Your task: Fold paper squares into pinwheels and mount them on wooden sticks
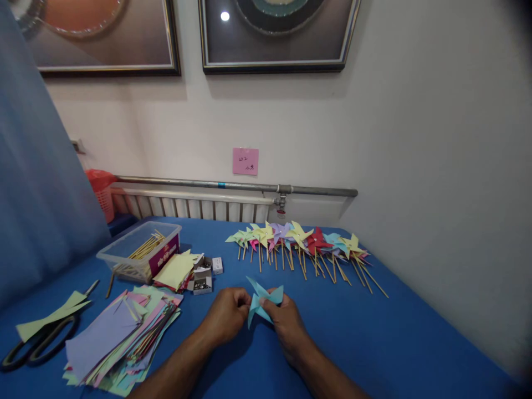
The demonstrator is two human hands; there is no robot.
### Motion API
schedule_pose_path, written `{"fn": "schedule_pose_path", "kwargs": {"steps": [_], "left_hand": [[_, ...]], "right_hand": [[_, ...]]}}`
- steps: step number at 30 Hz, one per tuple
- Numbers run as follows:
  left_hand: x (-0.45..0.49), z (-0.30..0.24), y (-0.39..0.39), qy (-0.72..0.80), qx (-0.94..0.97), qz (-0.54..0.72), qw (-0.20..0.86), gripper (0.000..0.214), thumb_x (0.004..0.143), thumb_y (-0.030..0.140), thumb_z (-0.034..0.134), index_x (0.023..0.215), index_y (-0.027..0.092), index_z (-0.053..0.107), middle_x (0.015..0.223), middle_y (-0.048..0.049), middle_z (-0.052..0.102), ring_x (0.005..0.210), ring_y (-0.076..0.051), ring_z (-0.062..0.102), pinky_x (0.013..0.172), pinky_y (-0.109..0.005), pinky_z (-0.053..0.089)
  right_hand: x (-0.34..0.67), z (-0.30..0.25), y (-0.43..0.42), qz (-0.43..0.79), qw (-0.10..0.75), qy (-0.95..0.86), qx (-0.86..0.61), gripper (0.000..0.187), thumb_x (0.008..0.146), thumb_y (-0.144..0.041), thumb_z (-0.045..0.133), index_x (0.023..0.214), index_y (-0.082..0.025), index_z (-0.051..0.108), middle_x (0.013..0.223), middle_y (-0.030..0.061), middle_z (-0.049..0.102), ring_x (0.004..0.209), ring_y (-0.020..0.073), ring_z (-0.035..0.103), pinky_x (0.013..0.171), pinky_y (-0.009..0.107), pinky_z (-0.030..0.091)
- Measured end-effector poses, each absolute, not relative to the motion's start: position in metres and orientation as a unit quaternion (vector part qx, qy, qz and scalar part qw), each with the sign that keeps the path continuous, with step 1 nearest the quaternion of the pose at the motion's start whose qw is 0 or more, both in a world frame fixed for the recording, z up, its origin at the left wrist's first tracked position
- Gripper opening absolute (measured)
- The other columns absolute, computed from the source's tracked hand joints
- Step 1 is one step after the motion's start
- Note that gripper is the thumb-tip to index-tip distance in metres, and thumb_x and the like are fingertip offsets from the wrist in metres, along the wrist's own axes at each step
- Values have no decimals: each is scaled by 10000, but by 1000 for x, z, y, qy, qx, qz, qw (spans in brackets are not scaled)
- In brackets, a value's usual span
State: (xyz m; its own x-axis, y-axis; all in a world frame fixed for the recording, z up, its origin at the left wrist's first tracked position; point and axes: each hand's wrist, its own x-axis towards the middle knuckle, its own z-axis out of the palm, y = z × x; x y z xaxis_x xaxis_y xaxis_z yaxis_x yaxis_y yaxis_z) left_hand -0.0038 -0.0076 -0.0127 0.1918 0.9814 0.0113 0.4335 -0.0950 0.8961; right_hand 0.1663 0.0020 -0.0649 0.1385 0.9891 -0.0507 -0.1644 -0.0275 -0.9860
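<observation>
Both my hands meet over the blue table (374, 343), pinching a light blue paper pinwheel (261, 299) folded into pointed blades. My left hand (226, 316) is closed at the pinwheel's left side, fingers curled at its centre. My right hand (285, 321) is closed on its lower right blades. No stick shows on this pinwheel. Behind it lies a row of finished pinwheels (303, 244) on wooden sticks, in yellow, green, purple, red and blue.
A stack of coloured paper squares (120, 338) lies at the left, with black scissors (37, 343) and a green paper strip beside it. A clear plastic box (139, 249) holds wooden sticks. Small open boxes of pins (201, 280) sit near yellow sheets. A radiator runs along the wall.
</observation>
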Motion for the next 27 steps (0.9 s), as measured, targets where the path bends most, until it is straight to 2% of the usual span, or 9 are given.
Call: {"fn": "schedule_pose_path", "kwargs": {"steps": [13, 27], "left_hand": [[-3, -7, -10, 539, 662, 329, 403, 92, 733, 158, 561, 716, 180, 648, 637, 36, 602, 620, -133, 507, 594, -260, 341], [-2, -12, -8, 536, 652, 342, 414, 67, 744, 205, 602, 714, 182, 657, 650, 22, 613, 631, -137, 490, 597, -255, 337]], "right_hand": [[166, -66, 5, 506, 557, -413, -514, 400, 591, -522, 826, 799, -228, 652, 603, -63, 574, 581, 153, 463, 575, 287, 392], [167, -68, 4, 513, 563, -412, -501, 399, 612, -523, 845, 809, -235, 654, 618, -55, 593, 591, 163, 493, 584, 288, 409]]}}
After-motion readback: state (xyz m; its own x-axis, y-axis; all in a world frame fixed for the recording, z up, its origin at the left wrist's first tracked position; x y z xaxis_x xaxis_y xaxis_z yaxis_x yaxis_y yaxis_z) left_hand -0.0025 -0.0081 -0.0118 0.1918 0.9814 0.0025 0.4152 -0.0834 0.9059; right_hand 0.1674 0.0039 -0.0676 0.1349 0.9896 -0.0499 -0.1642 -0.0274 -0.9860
